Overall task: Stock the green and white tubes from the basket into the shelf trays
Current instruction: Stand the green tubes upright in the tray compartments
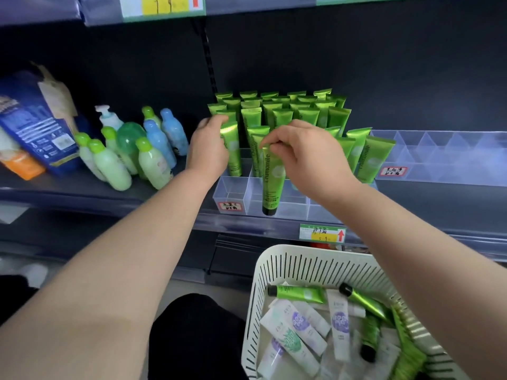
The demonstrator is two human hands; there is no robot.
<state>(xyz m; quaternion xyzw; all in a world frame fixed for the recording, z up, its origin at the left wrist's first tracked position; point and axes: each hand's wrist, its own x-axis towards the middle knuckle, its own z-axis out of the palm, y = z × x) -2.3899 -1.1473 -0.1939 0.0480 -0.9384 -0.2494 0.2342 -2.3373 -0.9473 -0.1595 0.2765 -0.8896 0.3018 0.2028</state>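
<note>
Grips: R hand (304, 152) pinches green tube (271, 182) top by tray (230, 189); L hand (208, 149) holds shelved tube (233, 153).

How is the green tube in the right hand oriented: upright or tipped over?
Upright, cap down. The right hand pinches the green tube by its crimped end; its black cap hangs lowest.

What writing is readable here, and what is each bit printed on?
"Chamomile": on the green tube the right hand pinches.
"19", handwritten, roughly legible: on the yellow price tag overhead.
Too blurred or small: the lower price tag, the red-edged tray labels, the blue pack, the white tubes in the basket.
</note>
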